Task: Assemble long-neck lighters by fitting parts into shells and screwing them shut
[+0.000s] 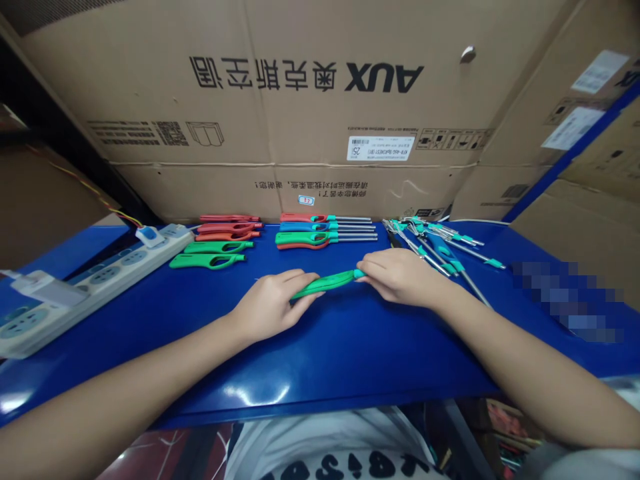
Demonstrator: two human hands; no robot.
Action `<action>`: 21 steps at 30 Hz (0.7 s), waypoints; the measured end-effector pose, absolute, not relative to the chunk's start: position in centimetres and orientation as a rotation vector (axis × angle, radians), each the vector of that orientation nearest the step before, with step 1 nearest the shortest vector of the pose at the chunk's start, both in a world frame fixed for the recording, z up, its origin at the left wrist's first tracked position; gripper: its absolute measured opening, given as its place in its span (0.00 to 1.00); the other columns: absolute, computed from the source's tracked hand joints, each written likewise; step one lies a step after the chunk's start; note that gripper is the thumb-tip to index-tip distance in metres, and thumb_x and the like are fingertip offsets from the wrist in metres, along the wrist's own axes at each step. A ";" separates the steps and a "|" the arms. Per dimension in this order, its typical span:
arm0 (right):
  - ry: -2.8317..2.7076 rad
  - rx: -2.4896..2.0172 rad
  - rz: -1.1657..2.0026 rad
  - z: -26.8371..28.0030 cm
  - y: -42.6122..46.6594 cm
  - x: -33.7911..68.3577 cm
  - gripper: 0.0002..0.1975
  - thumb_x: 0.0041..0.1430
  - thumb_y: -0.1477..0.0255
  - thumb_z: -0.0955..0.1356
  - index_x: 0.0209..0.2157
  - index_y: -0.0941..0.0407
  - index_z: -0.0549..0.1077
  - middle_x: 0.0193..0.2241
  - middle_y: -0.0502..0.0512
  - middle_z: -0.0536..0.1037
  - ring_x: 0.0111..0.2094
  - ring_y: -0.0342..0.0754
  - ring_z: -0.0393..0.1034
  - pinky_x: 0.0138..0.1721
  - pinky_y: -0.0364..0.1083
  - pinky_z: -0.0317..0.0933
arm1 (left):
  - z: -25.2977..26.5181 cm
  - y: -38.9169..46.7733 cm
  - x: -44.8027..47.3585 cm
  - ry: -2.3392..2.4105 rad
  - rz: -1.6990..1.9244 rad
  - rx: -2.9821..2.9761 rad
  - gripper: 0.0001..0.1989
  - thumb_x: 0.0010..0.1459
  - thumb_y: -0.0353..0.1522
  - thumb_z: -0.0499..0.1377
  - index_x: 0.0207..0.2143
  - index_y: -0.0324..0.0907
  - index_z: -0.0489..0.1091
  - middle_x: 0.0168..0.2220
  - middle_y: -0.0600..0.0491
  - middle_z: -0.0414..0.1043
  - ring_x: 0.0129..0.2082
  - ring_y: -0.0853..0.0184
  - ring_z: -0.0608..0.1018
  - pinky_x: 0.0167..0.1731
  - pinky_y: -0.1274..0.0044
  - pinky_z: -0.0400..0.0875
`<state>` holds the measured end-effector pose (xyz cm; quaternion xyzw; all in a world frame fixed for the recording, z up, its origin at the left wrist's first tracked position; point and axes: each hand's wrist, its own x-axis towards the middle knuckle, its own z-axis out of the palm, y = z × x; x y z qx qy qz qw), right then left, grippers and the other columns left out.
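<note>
Above the middle of the blue table, my left hand (275, 300) is closed around the rear of a green lighter handle (327, 283). My right hand (400, 275) pinches a teal collar piece (358, 273) at the handle's front end; whatever extends behind it is hidden by my fingers. Red lighter handles (227, 229) and green lighter handles (213, 255) lie in a stack at the left, without tubes. Behind my hands rest several lighters (305, 239) with metal tubes fitted. Right of them is a loose pile of metal tubes with teal collars (445, 250) and thin wires.
A white power strip (120, 267) with a white plug (50, 293) runs along the left side of the blue table (320, 360). A large cardboard sheet (300, 133) stands upright at the back, and more cardboard (590, 220) is at the right. A blurred patch covers the table's right part.
</note>
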<state>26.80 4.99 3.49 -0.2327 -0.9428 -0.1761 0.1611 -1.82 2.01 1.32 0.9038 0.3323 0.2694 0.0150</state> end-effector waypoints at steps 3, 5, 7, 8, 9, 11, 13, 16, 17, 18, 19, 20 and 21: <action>-2.726 -0.640 -0.506 3.0 4.9 26.7 0.15 0.72 0.71 0.59 0.33 0.59 0.72 0.26 0.56 0.74 0.26 0.47 0.63 0.29 0.46 0.51 | 1.0 1.9 -1.7 1.010 0.822 2.777 0.13 0.69 0.37 0.55 0.47 0.40 0.74 0.36 0.49 0.78 0.32 0.65 0.80 0.31 0.77 0.73; -2.737 -0.649 -0.479 2.8 4.9 26.7 0.14 0.71 0.72 0.59 0.32 0.59 0.71 0.26 0.56 0.73 0.26 0.46 0.62 0.30 0.46 0.50 | 0.9 1.8 -1.6 1.004 0.812 2.786 0.13 0.69 0.37 0.54 0.47 0.39 0.74 0.36 0.48 0.78 0.32 0.64 0.81 0.31 0.76 0.74; -2.727 -0.652 -0.457 2.7 4.9 26.7 0.14 0.71 0.72 0.59 0.32 0.58 0.70 0.26 0.56 0.73 0.26 0.46 0.62 0.30 0.46 0.50 | 0.9 1.7 -1.6 1.013 0.801 2.790 0.14 0.69 0.37 0.54 0.47 0.39 0.74 0.36 0.48 0.78 0.32 0.64 0.81 0.31 0.76 0.74; -2.718 -0.647 -0.449 2.6 4.9 26.7 0.14 0.71 0.72 0.59 0.32 0.58 0.70 0.26 0.56 0.73 0.26 0.46 0.61 0.30 0.46 0.50 | 1.0 1.6 -1.6 1.015 0.797 2.782 0.14 0.69 0.37 0.54 0.47 0.38 0.74 0.36 0.48 0.78 0.32 0.64 0.81 0.31 0.76 0.74; -2.705 -0.637 -0.443 2.5 4.9 26.7 0.14 0.71 0.72 0.59 0.32 0.58 0.70 0.26 0.55 0.73 0.26 0.46 0.61 0.29 0.46 0.50 | 1.1 1.6 -1.6 1.012 0.796 2.766 0.14 0.69 0.37 0.54 0.47 0.38 0.74 0.36 0.48 0.78 0.32 0.64 0.81 0.31 0.76 0.74; -2.674 -0.615 -0.446 2.4 4.9 26.7 0.14 0.71 0.72 0.59 0.32 0.58 0.70 0.26 0.55 0.72 0.25 0.46 0.61 0.29 0.46 0.51 | 1.3 1.4 -1.5 1.000 0.806 2.719 0.13 0.69 0.36 0.55 0.46 0.39 0.75 0.35 0.48 0.78 0.32 0.64 0.81 0.32 0.76 0.74; -2.640 -0.595 -0.473 2.2 4.9 26.6 0.14 0.71 0.73 0.58 0.33 0.58 0.70 0.25 0.56 0.72 0.25 0.46 0.60 0.29 0.46 0.51 | 1.6 1.3 -1.5 0.992 0.821 2.670 0.11 0.68 0.36 0.56 0.45 0.40 0.75 0.35 0.49 0.78 0.33 0.65 0.81 0.32 0.77 0.74; -2.600 -0.578 -0.539 2.2 4.8 26.4 0.14 0.70 0.74 0.58 0.33 0.58 0.71 0.25 0.56 0.73 0.25 0.47 0.61 0.29 0.46 0.52 | 2.0 1.2 -1.4 0.981 0.837 2.624 0.10 0.68 0.35 0.57 0.44 0.40 0.76 0.36 0.49 0.79 0.33 0.65 0.80 0.33 0.77 0.73; -2.587 -0.573 -0.562 2.2 4.8 26.4 0.14 0.70 0.74 0.58 0.33 0.59 0.71 0.25 0.56 0.73 0.25 0.47 0.61 0.29 0.46 0.52 | 2.0 1.2 -1.3 0.974 0.844 2.613 0.10 0.67 0.35 0.57 0.44 0.40 0.76 0.36 0.50 0.79 0.33 0.65 0.80 0.33 0.77 0.73; -2.576 -0.569 -0.581 2.2 4.7 26.3 0.14 0.70 0.74 0.59 0.33 0.59 0.72 0.25 0.57 0.73 0.25 0.48 0.62 0.29 0.46 0.52 | 2.1 1.2 -1.3 0.967 0.851 2.605 0.10 0.67 0.35 0.58 0.44 0.39 0.76 0.36 0.50 0.79 0.33 0.65 0.80 0.33 0.77 0.72; -2.569 -0.567 -0.595 2.2 4.7 26.3 0.13 0.70 0.75 0.59 0.34 0.59 0.72 0.25 0.57 0.73 0.25 0.48 0.62 0.28 0.47 0.52 | 2.1 1.1 -1.3 0.962 0.859 2.600 0.10 0.67 0.35 0.58 0.44 0.39 0.76 0.35 0.50 0.79 0.33 0.65 0.80 0.33 0.77 0.72; -2.566 -0.568 -0.603 2.2 4.6 26.3 0.13 0.70 0.75 0.59 0.33 0.59 0.72 0.25 0.57 0.73 0.25 0.47 0.62 0.28 0.47 0.52 | 2.1 1.1 -1.3 0.960 0.862 2.600 0.10 0.67 0.34 0.58 0.44 0.39 0.76 0.35 0.50 0.79 0.32 0.65 0.80 0.33 0.78 0.72; -2.572 -0.569 -0.604 2.1 4.6 26.2 0.13 0.69 0.75 0.59 0.33 0.60 0.72 0.25 0.57 0.73 0.25 0.47 0.61 0.28 0.47 0.52 | 2.0 1.1 -1.3 0.960 0.857 2.609 0.10 0.67 0.34 0.58 0.44 0.39 0.75 0.35 0.50 0.79 0.32 0.66 0.80 0.32 0.78 0.72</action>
